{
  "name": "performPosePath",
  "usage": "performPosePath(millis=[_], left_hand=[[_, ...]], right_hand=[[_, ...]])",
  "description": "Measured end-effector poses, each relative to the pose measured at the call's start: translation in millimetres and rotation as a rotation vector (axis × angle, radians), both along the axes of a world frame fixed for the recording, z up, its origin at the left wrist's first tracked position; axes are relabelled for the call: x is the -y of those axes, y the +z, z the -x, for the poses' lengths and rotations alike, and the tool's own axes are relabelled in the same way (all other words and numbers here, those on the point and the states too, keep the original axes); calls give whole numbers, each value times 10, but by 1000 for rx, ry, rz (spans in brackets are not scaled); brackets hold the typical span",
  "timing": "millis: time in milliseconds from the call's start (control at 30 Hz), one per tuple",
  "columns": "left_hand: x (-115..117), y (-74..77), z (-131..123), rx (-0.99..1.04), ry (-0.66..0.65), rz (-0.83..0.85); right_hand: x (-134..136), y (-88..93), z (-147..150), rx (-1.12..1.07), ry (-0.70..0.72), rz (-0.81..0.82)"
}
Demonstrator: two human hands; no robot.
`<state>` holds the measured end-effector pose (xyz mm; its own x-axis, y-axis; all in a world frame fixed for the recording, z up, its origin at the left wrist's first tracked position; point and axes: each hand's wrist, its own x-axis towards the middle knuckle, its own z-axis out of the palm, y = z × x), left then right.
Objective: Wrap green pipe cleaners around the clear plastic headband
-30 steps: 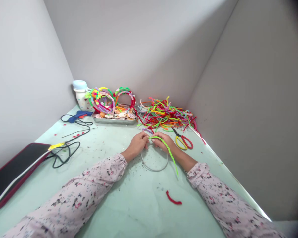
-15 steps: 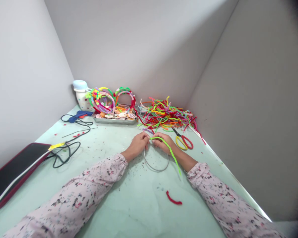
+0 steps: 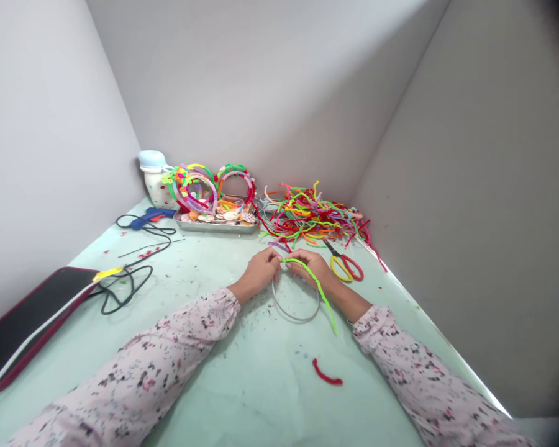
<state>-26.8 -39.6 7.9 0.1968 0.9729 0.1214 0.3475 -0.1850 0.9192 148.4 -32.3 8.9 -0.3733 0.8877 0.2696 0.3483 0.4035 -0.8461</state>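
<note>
On the pale green tabletop [image 3: 261, 397], nearest first: 1 short curved red pipe-cleaner offcut [image 3: 327, 375]; 1 black slab with maroon edge [image 3: 37, 304], left. Next, at centre, 1 thin grey hoop [image 3: 299, 321], its upper part at the left hand [image 3: 259, 273], which pinches it, and 1 bright green pipe cleaner [image 3: 320, 288], its end grasped in the fingertips of the right hand [image 3: 314, 268], its length trailing over that hand. Beyond: 1 pair of scissors [image 3: 338, 254], yellow-and-red-handled; 1 blue glue gun [image 3: 142, 220]; 1 metal tray [image 3: 217, 228] of seashells [image 3: 228, 215] and wrapped headbands [image 3: 250, 189]; 1 heap of multicoloured pipe cleaners [image 3: 312, 214]; 1 white jar [image 3: 156, 186], blue-lidded.
</note>
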Motion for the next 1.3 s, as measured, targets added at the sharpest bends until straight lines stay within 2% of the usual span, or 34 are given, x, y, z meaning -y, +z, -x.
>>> performPosePath(millis=[300, 500, 700, 867, 1300], left_hand=[[9, 12, 1, -17, 15, 11], [-8, -4, -2, -6, 22, 8], [-11, -4, -1, -7, 20, -6], [-11, -2, -5, -5, 23, 5], [5, 15, -10, -17, 35, 21]], right_hand=[[-25, -32, 3, -70, -25, 21], [-6, -12, 0, 12, -11, -53], [-35, -52, -8, 38, -11, -77], [-13, -15, -9, 42, 11, -91], [27, 29, 19, -13, -18, -41]])
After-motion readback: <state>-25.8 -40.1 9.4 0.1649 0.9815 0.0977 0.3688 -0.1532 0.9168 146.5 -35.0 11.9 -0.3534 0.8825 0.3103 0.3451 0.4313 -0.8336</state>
